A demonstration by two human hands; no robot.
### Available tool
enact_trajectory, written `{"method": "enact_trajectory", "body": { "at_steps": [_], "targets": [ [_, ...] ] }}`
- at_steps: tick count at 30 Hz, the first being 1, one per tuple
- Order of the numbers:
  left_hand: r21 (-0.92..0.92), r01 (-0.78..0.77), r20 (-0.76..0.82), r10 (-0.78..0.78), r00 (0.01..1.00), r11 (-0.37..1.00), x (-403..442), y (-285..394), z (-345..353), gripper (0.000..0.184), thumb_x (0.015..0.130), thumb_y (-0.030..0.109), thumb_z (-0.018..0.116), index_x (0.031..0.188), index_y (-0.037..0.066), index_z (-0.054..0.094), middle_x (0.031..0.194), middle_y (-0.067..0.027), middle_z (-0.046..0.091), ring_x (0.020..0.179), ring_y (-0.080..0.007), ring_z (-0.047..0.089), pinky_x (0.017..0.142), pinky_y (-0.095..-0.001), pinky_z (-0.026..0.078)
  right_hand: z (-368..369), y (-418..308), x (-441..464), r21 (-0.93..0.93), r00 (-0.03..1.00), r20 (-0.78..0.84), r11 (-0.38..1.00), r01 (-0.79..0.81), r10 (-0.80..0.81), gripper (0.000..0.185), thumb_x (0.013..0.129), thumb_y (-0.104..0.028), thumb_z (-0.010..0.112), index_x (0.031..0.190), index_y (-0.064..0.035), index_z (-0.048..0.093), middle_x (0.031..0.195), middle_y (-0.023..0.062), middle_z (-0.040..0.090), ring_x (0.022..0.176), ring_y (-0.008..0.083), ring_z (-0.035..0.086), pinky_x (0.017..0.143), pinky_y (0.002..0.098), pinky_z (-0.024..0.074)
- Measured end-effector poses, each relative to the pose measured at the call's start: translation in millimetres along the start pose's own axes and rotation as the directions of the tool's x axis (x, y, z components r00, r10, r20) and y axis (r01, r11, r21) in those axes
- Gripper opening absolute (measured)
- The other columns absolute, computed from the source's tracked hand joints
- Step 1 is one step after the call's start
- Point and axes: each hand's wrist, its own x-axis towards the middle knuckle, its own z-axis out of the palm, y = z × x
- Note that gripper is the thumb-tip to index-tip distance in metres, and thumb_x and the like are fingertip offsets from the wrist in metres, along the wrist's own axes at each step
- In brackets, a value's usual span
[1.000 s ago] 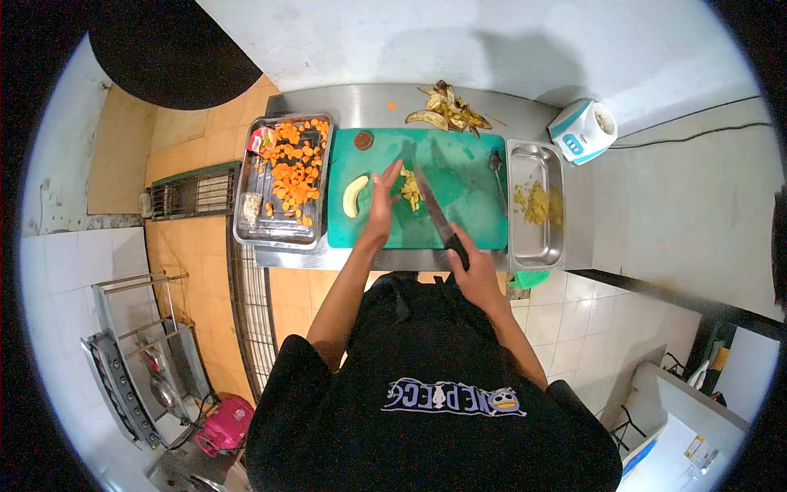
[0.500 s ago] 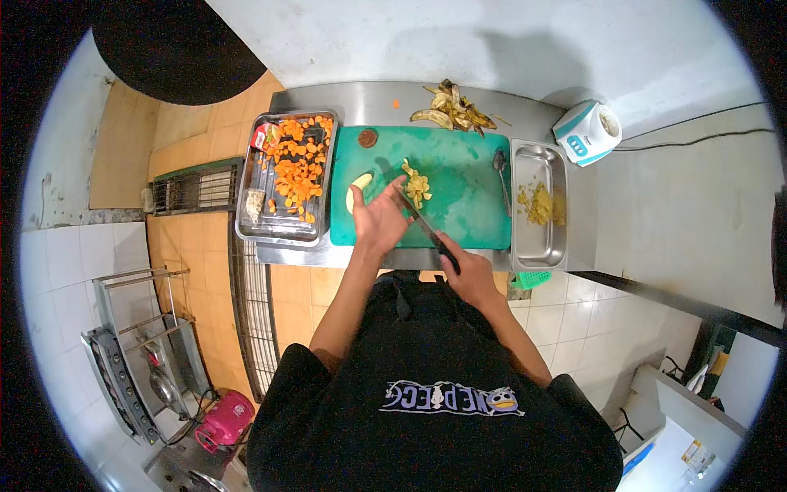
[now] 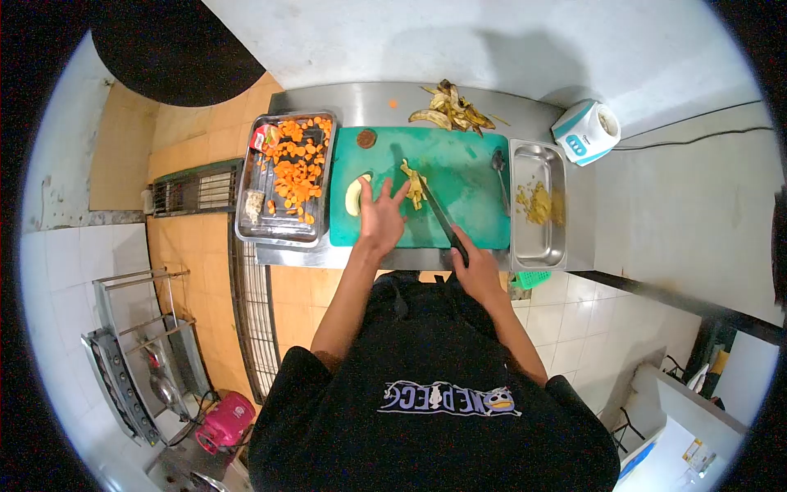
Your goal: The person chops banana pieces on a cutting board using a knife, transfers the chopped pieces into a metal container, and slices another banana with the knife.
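My right hand (image 3: 479, 275) is closed around the black handle of a kitchen knife (image 3: 443, 220). The blade slants up and left across the green cutting board (image 3: 471, 193), its tip at a small pile of chopped banana (image 3: 415, 187). With fingers spread, my left hand (image 3: 382, 221) hovers over or rests on the board, left of the pile. Beside its fingertips lies a peeled banana (image 3: 353, 198), partly covered by the hand; whether they touch I cannot tell.
A metal tray (image 3: 283, 238) with sliced carrots (image 3: 297, 176) stands left. At right is a steel pan (image 3: 539, 256) holding yellow mash (image 3: 537, 203), beside a spoon (image 3: 500, 168). Banana peels (image 3: 451, 111) lie behind the board, a brown disc (image 3: 366, 138) on it, a white-blue appliance (image 3: 586, 135) at back right.
The knife tip has shifted from the pile's left side to its right side. My left hand has turned, its fingers moving away from the blade toward the peeled banana.
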Motion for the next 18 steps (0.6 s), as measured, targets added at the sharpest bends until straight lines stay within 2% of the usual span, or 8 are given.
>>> {"method": "enact_trajectory", "body": {
  "at_steps": [2, 3, 5, 9, 11, 12, 14, 18],
  "targets": [
    [0.231, 0.017, -0.046, -0.006, 0.999, 0.973, -2.3, 0.3, 2.3, 0.116, 0.088, 0.092, 0.015, 0.165, 0.009, -0.008, 0.172, -0.0198, 0.014, 0.159, -0.0350, -0.010, 0.119, -0.0626, -0.020, -8.0, -8.6, -3.9, 0.109, 1.000, 0.004, 0.994, -0.005, 0.004, 0.055, 0.101, -0.025, 0.061, 0.154, -0.0277, 0.048, 0.086, 0.0257, 0.070, 0.080, 0.0476, 0.067, 0.076, 0.0533, 0.0526],
    [0.233, 0.019, -0.041, -0.009, 0.999, 0.972, -2.6, 1.8, 5.0, 0.116, 0.088, 0.092, 0.015, 0.165, 0.009, -0.008, 0.172, -0.0198, 0.014, 0.159, -0.0350, -0.010, 0.119, -0.0626, -0.020, -10.8, -10.1, -3.7, 0.108, 1.000, -0.001, 0.994, -0.008, 0.008, 0.055, 0.101, -0.025, 0.061, 0.154, -0.0277, 0.048, 0.086, 0.0257, 0.070, 0.080, 0.0476, 0.067, 0.076, 0.0533, 0.0526],
    [0.274, 0.042, -0.025, -0.036, 0.999, 0.961, -5.0, 6.2, 8.4, 0.115, 0.088, 0.091, 0.013, 0.165, 0.008, -0.007, 0.171, -0.0192, 0.017, 0.159, -0.0364, -0.009, 0.119, -0.0631, -0.020, -14.2, -11.9, -2.4, -0.037, 0.996, 0.072, 0.998, -0.053, 0.056, 0.054, 0.100, -0.024, 0.061, 0.153, -0.0272, 0.050, 0.087, 0.0243, 0.070, 0.080, 0.0461, 0.067, 0.074, 0.0532, 0.0519],
    [0.236, 0.028, 0.039, -0.038, 0.999, 0.971, -2.4, 6.5, -1.7, 0.115, 0.089, 0.091, 0.012, 0.166, 0.006, 0.003, 0.171, -0.0194, 0.017, 0.159, -0.0361, -0.009, 0.119, -0.0635, -0.019, -14.8, -8.1, -1.5, 0.075, 0.997, -0.010, 0.995, -0.071, 0.072, 0.053, 0.100, -0.023, 0.062, 0.151, -0.0261, 0.052, 0.087, 0.0235, 0.070, 0.080, 0.0439, 0.068, 0.073, 0.0528, 0.0521],
    [0.012, 0.066, 0.065, -0.067, 0.996, 0.998, 0.0, 3.9, -6.1, 0.114, 0.089, 0.090, 0.012, 0.165, 0.005, 0.017, 0.173, -0.0189, 0.010, 0.159, -0.0353, -0.011, 0.119, -0.0639, -0.017, -20.2, -16.1, -5.7, 0.118, 0.984, -0.110, 0.981, 0.152, -0.139, 0.055, 0.100, -0.027, 0.062, 0.153, -0.0265, 0.048, 0.092, 0.0210, 0.074, 0.081, 0.0420, 0.071, 0.073, 0.0544, 0.0566],
    [0.013, 0.068, 0.070, -0.069, 0.995, 0.998, -1.8, 4.9, -3.4, 0.114, 0.089, 0.090, 0.012, 0.165, 0.005, 0.017, 0.173, -0.0189, 0.010, 0.159, -0.0353, -0.011, 0.119, -0.0639, -0.017, -18.6, -15.5, -5.6, 0.116, 0.984, -0.113, 0.982, 0.150, -0.137, 0.055, 0.100, -0.027, 0.062, 0.153, -0.0265, 0.048, 0.092, 0.0210, 0.074, 0.081, 0.0420, 0.071, 0.073, 0.0544, 0.0566],
    [-0.316, 0.150, 0.186, -0.094, 0.978, 0.937, -8.6, 7.0, 0.4, 0.115, 0.089, 0.091, 0.012, 0.162, 0.004, 0.027, 0.173, -0.0180, 0.003, 0.159, -0.0345, -0.012, 0.120, -0.0641, -0.015, -11.1, -11.7, -4.5, 0.043, 0.962, -0.122, 0.967, 0.251, -0.244, 0.054, 0.099, -0.025, 0.062, 0.152, -0.0265, 0.050, 0.096, 0.0182, 0.075, 0.080, 0.0396, 0.072, 0.071, 0.0526, 0.0570],
    [-0.309, 0.132, 0.181, -0.079, 0.980, 0.942, -14.0, 4.5, 2.8, 0.115, 0.088, 0.091, 0.011, 0.162, 0.005, 0.029, 0.173, -0.0179, -0.002, 0.159, -0.0349, -0.014, 0.120, -0.0647, -0.015, -3.3, -0.5, 4.5, -0.014, 0.988, -0.104, 0.994, 0.111, -0.112, 0.054, 0.100, -0.025, 0.062, 0.152, -0.0273, 0.050, 0.098, 0.0172, 0.075, 0.079, 0.0381, 0.072, 0.068, 0.0499, 0.0574]
  ]
}}
